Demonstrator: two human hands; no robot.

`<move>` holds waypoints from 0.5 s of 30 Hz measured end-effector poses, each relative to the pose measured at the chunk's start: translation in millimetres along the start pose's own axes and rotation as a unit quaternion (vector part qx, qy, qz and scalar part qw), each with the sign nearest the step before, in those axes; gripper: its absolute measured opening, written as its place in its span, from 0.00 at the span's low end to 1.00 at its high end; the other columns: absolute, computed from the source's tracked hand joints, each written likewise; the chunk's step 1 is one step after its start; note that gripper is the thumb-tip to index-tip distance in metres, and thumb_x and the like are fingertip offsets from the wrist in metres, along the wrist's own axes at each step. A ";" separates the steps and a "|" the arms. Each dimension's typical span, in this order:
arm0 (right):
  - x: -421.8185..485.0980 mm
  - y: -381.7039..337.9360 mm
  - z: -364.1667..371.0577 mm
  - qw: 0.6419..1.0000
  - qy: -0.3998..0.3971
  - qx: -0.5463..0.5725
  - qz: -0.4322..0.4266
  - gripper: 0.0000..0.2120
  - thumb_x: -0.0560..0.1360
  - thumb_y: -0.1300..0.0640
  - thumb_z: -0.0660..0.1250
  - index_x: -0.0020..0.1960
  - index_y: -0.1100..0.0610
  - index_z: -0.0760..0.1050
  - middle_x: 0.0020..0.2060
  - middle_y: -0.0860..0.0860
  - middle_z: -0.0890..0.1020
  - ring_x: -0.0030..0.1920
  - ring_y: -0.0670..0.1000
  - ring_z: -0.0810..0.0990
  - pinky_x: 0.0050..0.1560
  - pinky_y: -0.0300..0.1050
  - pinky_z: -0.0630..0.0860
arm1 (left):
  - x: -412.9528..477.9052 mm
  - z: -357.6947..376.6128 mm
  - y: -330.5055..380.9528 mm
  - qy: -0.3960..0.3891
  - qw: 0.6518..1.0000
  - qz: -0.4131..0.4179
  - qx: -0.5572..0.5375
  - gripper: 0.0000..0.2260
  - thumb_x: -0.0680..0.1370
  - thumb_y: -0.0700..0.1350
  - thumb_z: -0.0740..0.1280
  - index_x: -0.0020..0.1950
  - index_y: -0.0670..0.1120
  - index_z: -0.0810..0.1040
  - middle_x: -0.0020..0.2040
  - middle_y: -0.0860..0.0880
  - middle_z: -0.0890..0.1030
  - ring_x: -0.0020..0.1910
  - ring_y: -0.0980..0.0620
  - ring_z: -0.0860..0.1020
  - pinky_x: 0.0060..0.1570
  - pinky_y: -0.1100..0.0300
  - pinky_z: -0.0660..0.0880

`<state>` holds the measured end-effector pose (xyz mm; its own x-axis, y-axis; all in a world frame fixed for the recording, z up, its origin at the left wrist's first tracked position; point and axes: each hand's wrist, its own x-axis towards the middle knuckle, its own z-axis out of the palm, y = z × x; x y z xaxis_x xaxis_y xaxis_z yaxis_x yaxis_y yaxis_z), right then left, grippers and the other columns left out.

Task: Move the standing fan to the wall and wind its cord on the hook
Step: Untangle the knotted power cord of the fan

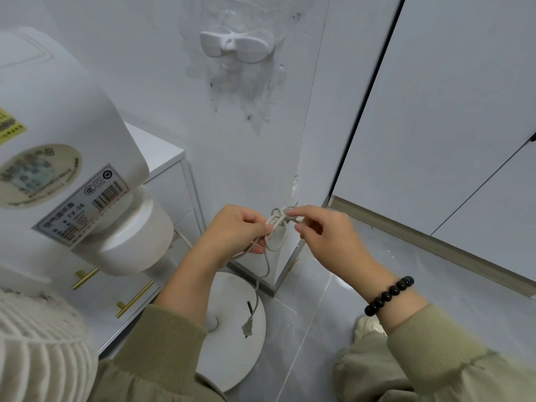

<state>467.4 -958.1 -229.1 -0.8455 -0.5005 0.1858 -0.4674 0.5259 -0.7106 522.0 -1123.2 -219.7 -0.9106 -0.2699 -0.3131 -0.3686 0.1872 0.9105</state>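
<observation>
Coiling the cord (277,227) below the hook (236,47)

My left hand (235,230) grips a small bundle of cord loops in curled fingers, and my right hand (324,233) pinches the top of the bundle between finger and thumb. The loose tail hangs straight down, its plug (247,329) pointing at the floor over the fan's round base (232,358). The fan (72,169) stands at near left by the wall (246,158), head tilted, back toward me. The hook sits well above on the wall, arms spread left and right.
</observation>
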 end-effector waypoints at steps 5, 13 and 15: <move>-3.8 2.0 5.2 0.976 0.036 -0.182 -0.113 0.08 0.73 0.56 0.68 0.51 0.53 0.82 0.38 0.49 0.83 0.38 0.52 0.81 0.37 0.43 0.74 | -2.4 4.5 0.2 -0.041 0.999 0.026 0.020 0.04 0.74 0.36 0.68 0.41 0.40 0.82 0.35 0.43 0.83 0.32 0.51 0.81 0.38 0.62 0.80; 4.4 -0.1 -5.2 0.986 0.149 -0.068 -0.013 0.10 0.73 0.57 0.66 0.34 0.58 0.80 0.29 0.50 0.81 0.31 0.49 0.78 0.33 0.41 0.74 | -2.5 7.5 -2.6 -0.081 0.992 0.029 0.094 0.08 0.79 0.39 0.59 0.42 0.44 0.76 0.38 0.50 0.85 0.42 0.51 0.81 0.51 0.54 0.77; 11.5 0.2 -18.2 0.965 0.182 0.126 0.142 0.12 0.74 0.58 0.66 0.32 0.58 0.78 0.26 0.50 0.79 0.24 0.45 0.73 0.29 0.38 0.71 | -1.6 6.4 -4.5 -0.083 0.992 0.021 0.088 0.09 0.80 0.40 0.59 0.41 0.45 0.74 0.39 0.50 0.85 0.49 0.42 0.81 0.56 0.50 0.75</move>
<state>452.9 -951.2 -214.8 -0.9864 -0.0615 0.1521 -0.1640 0.3992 -0.9021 524.0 -1117.6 -224.9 -0.9390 -0.1018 -0.3286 -0.3427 0.3605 0.8675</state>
